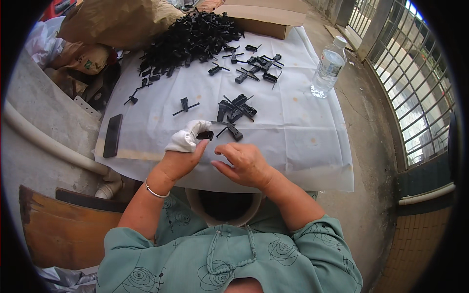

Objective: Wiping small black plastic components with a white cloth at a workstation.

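My left hand (183, 149), with a white cloth or partial glove (183, 139) around its fingers, is closed on a small black plastic part (205, 135). Thumb bare, it pinches the piece above the near side of the table. Just to the right is my right hand (240, 163), bare, its fingers curled and its thumb apart from the index finger; I see nothing between them. Beyond the hands lies a loose black part with a thin arm (235, 132). Farther off is a small cluster of similar parts (238, 108), and another single one (184, 104) sits to its left.
A big heap of black parts (188, 41) covers the far left of the white-covered table (293, 146). Behind stand a cardboard box (266, 29) and brown paper (112, 22). A water bottle (328, 68) is at right, a phone (113, 136) at left. Between my knees is a bucket (194, 204).
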`<action>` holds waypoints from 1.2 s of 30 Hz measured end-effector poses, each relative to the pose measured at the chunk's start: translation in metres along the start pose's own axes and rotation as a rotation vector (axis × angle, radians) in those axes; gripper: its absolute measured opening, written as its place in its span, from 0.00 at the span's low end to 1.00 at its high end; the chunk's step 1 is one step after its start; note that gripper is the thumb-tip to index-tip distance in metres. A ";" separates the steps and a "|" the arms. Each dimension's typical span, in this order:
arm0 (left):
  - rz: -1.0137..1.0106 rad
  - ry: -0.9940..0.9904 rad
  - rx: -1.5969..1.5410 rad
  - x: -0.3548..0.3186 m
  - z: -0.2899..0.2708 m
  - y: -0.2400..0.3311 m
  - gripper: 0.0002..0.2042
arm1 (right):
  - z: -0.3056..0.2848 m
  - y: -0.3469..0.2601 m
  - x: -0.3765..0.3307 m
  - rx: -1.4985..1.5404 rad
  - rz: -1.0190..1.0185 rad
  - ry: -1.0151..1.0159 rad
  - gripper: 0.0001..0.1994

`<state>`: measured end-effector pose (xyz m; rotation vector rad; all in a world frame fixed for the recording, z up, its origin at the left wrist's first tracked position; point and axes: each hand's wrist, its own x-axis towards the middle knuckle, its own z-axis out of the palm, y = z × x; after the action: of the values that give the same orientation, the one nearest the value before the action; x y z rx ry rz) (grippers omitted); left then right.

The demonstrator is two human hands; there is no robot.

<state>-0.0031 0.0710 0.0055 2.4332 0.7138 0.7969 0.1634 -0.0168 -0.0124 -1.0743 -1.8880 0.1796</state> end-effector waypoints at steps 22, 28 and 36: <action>-0.538 -0.239 -1.141 -0.027 -0.016 0.036 0.16 | -0.003 -0.005 -0.004 0.236 -0.180 -0.081 0.10; -0.571 -0.061 -1.395 -0.033 0.009 0.040 0.13 | -0.001 -0.016 -0.004 0.303 -0.087 -0.035 0.11; -0.501 -0.052 -1.221 -0.028 0.020 0.035 0.14 | 0.001 -0.022 0.000 0.151 -0.144 0.181 0.11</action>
<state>0.0020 0.0226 0.0000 1.1124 0.5255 0.6527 0.1493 -0.0296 -0.0016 -0.8222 -1.7509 0.1349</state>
